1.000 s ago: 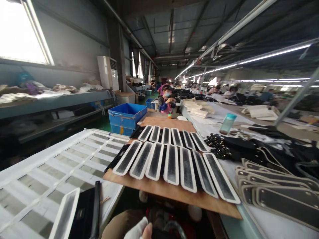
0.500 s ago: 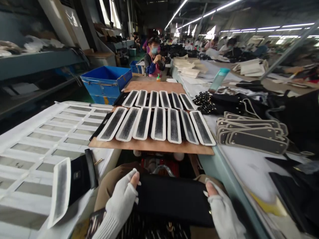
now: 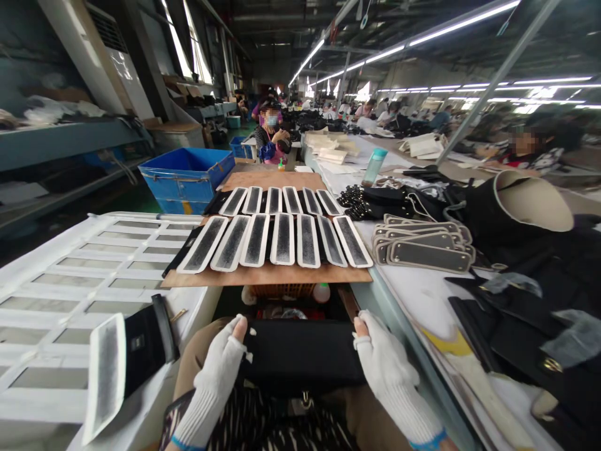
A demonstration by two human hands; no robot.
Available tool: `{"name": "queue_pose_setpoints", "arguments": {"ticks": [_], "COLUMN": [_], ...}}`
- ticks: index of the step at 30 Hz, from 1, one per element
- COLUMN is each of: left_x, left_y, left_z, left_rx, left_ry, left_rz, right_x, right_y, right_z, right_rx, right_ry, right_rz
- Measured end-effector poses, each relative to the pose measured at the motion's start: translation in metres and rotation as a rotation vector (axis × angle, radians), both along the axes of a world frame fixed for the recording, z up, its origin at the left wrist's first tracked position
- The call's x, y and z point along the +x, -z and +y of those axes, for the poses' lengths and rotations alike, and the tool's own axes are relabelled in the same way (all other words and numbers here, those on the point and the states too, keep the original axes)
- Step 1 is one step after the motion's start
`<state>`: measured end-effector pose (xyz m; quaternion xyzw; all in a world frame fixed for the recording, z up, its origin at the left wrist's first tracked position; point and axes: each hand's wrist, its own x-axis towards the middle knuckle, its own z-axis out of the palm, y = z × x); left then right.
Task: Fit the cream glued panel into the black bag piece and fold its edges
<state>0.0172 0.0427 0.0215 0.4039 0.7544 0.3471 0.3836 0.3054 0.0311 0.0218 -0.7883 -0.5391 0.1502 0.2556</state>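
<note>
A black fabric bag piece (image 3: 303, 354) with a small gold clasp lies across my lap, stretched between both hands. My left hand (image 3: 220, 360), in a white fingerless glove, pinches its left end with the thumb on top. At the opposite end my right hand (image 3: 382, 354), gloved the same way, grips it likewise. Beyond my knees, a brown board (image 3: 267, 275) bears two rows of black panels with white borders (image 3: 283, 239). To my left, another black piece (image 3: 141, 344) with a white-edged panel (image 3: 107, 369) rests on the white table.
Left is a white table (image 3: 42, 275) with grey rectangular openings. A blue bin (image 3: 183, 181) stands behind it. On the right table are stacked grey base panels (image 3: 422, 244), a teal-capped bottle (image 3: 374, 166) and black bags (image 3: 526, 250). A masked co-worker (image 3: 271, 134) sits ahead.
My view has turned slightly right and up, so the scene sits further left. Both hands still grip the black piece, which now lies flatter, and more of the right table shows.
</note>
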Motion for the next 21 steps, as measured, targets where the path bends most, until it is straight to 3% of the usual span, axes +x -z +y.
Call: {"name": "queue_pose_setpoints", "arguments": {"ticks": [3,5,13,18,21], "left_x": [-0.001,-0.001,0.001,-0.002,0.001], "left_y": [0.005,0.009,0.015,0.014,-0.001], "left_z": [-0.002,0.000,0.005,0.007,0.004], "left_rx": [0.010,0.027,0.030,0.027,0.038], "left_ry": [0.003,0.007,-0.022,0.052,0.103], "left_rz": [-0.033,-0.070,-0.131,-0.080,-0.020], "right_x": [-0.015,-0.032,-0.112,-0.151,-0.163], "right_y": [-0.020,-0.026,-0.010,-0.019,-0.028], "right_z": [0.005,0.013,0.049,0.051,0.045], "right_rx": [0.063,0.058,0.038,0.060,0.099], "right_ry": [-0.230,-0.370,-0.545,-0.613,-0.649], "right_rz": [-0.495,-0.642,-0.523,-0.488,-0.490]}}
